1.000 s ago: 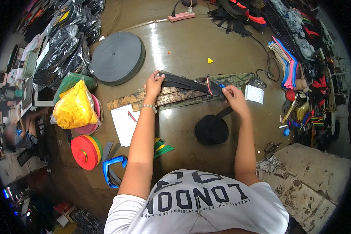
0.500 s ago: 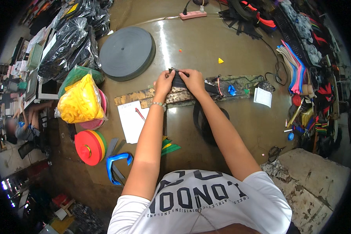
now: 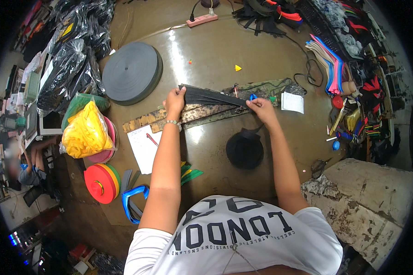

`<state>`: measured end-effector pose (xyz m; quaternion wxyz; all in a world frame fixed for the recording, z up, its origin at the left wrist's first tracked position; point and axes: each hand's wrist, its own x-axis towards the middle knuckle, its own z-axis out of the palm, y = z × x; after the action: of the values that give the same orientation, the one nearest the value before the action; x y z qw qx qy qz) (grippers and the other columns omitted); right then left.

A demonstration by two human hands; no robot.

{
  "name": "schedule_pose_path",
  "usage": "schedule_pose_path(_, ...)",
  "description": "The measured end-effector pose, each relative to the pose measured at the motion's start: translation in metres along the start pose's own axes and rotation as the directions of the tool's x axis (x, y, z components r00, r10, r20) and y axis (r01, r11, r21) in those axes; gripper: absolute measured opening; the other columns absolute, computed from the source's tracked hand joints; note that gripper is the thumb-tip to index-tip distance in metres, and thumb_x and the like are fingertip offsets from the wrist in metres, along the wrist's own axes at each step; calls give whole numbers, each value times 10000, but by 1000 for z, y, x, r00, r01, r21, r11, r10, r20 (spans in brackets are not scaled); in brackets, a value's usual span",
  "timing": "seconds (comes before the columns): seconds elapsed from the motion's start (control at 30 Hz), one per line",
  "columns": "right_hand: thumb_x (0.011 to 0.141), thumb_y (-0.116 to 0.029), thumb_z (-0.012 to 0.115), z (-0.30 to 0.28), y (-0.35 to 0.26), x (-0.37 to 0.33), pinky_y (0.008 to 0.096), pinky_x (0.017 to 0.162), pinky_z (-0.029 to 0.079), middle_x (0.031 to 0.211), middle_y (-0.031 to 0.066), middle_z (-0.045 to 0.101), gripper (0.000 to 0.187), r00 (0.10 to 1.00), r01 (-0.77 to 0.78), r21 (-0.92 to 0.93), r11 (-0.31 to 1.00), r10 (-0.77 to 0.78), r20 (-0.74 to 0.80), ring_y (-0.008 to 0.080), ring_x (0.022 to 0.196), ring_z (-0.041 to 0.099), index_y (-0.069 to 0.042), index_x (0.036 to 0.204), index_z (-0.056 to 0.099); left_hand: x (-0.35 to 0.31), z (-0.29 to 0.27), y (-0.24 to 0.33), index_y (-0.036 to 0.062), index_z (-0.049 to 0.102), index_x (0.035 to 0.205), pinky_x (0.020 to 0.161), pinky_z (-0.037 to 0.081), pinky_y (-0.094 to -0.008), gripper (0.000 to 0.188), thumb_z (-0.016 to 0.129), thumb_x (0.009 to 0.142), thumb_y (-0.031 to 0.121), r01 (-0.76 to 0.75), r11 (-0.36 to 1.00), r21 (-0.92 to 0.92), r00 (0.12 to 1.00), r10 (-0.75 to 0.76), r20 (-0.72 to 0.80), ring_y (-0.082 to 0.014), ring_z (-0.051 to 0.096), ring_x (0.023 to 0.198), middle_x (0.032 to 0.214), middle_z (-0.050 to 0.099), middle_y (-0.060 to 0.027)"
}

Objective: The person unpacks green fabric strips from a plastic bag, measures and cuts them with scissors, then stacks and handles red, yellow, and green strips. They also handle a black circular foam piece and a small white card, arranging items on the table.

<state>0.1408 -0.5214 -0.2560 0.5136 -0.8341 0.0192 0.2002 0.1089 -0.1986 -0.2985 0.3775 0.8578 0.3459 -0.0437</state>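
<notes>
Black webbing strap (image 3: pixel 211 97), in several layers, stretches between my two hands over a worn, stained wooden board (image 3: pixel 144 119). At its left end my left hand (image 3: pixel 174 101) is closed on the layers. My right hand (image 3: pixel 263 110) pinches the right end, close to a small blue piece (image 3: pixel 253 97) on the board. From below my right hand a strap runs down to a black webbing roll (image 3: pixel 244 150) on the table. A white sheet of paper (image 3: pixel 140 151) with a red pen (image 3: pixel 152 139) lies beside my left forearm.
A large grey webbing roll (image 3: pixel 131 73) lies at far left, with a yellow bundle in plastic (image 3: pixel 88 130) and a red roll (image 3: pixel 98 184) nearer. A notepad (image 3: pixel 292 102) sits right of the board; a pink power strip (image 3: pixel 202 20) is at the back. Scissors (image 3: pixel 319 168) lie near right.
My hands, together on the strap before, are now spread apart, the right one moved right and nearer to me. The layered strap is now drawn out between them, and the black roll shows fully.
</notes>
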Motion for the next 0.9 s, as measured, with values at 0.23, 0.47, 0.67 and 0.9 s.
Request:
schedule_pose_path(0.23, 828, -304, 710, 18, 65, 21, 290, 667, 453, 769, 51, 668, 324, 994, 102, 85, 991, -104, 25, 120, 715, 577, 17, 842, 673, -3, -2, 2, 105, 663, 932, 961, 291, -398, 416, 549, 880, 502, -14, 1000, -21, 1000, 14, 6, -292, 618, 849, 857, 684, -120)
schedule_pose_path(0.47, 853, -262, 682, 9, -45, -1, 294, 636, 470, 751, 52, 677, 279, 933, 285, -258, 923, -329, -147, 130, 674, 609, 14, 895, 686, -10, -1, -5, 90, 625, 1140, 931, 342, -378, 413, 592, 873, 404, -126, 964, -235, 991, 112, -72, -259, 627, 822, 848, 684, -80)
schedule_pose_path(0.67, 849, -269, 666, 132, -113, 28, 330, 695, 511, 855, 150, 699, 275, 915, 383, 86, 920, -391, 104, 246, 772, 687, -34, 986, 707, -17, -11, -16, 34, 594, 1168, 690, 466, -314, 358, 607, 856, 210, -201, 960, -196, 979, 197, -44, -173, 596, 749, 790, 640, -69)
schedule_pose_path(0.9, 840, -284, 647, 181, -85, 56, 412, 744, 522, 925, 170, 681, 263, 927, 360, -318, 877, -375, 16, 356, 827, 654, -101, 1015, 718, -12, -8, -4, 121, 651, 1024, 926, 345, -358, 405, 526, 893, 483, -28, 957, -288, 999, 32, 7, -277, 639, 855, 873, 688, -121)
